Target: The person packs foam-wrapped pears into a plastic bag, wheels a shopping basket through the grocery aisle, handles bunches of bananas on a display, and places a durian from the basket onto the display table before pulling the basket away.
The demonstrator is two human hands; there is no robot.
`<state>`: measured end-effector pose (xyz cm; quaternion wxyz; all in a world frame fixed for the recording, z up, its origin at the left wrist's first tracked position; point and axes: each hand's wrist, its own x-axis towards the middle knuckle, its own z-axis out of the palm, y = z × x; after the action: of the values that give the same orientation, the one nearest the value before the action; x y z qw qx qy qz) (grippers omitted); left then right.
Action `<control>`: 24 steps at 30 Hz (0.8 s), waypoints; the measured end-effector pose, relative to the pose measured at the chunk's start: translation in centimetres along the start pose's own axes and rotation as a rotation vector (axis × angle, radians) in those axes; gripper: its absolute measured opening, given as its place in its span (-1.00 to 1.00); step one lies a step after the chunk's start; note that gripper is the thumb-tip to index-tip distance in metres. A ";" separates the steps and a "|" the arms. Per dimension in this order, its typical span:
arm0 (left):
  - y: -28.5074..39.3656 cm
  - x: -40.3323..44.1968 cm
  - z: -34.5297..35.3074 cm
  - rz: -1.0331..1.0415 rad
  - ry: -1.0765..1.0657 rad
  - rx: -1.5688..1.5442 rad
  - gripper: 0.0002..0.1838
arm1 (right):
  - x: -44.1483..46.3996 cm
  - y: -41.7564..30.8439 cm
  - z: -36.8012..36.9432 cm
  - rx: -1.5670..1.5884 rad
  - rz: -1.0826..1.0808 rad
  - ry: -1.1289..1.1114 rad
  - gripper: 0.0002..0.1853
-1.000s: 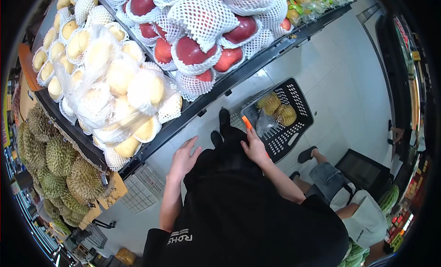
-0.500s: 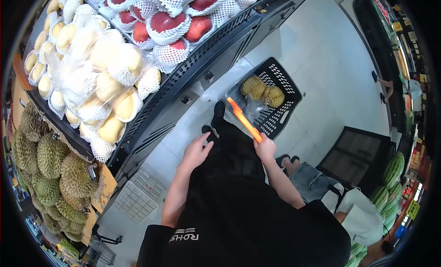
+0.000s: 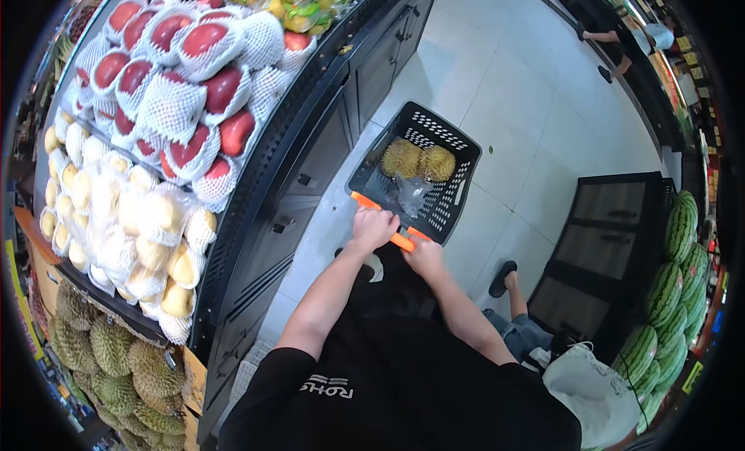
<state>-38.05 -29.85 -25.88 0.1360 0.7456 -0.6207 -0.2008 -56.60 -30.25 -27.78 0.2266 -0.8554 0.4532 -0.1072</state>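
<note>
In front of me is a black shopping basket (image 3: 468, 158) with perforated sides and an orange handle (image 3: 400, 240). Two durians (image 3: 419, 161) lie inside it, and a crumpled clear plastic bag (image 3: 411, 193) rests beside them. My left hand (image 3: 375, 226) is closed around the left part of the handle. Further right along the same bar, my right hand (image 3: 425, 257) is closed on it too. The handle crosses the basket's near side, close to my body.
Left stands a fruit stand with red mangoes (image 3: 167, 102) and yellow mangoes (image 3: 132, 210) in foam nets. Durians (image 3: 116, 358) are piled lower left. At right are a dark cabinet (image 3: 597, 257), watermelons (image 3: 667, 296) and a person with a white bag (image 3: 594, 385). Another person's legs (image 3: 609, 51) show far right.
My left hand, previously free and spread, has come onto the basket handle beside my right hand. The surroundings have shifted in view, with more red mangoes showing at left.
</note>
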 end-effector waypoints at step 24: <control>4.5 14.4 -0.2 -0.149 -0.167 0.033 -0.56 | 11.1 9.0 -4.8 0.137 0.038 -0.065 -0.60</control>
<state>-39.71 -44.80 -25.54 0.0559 0.7725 -0.5759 -0.2616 -58.76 -45.16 -28.16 0.3013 -0.8322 0.4533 -0.1059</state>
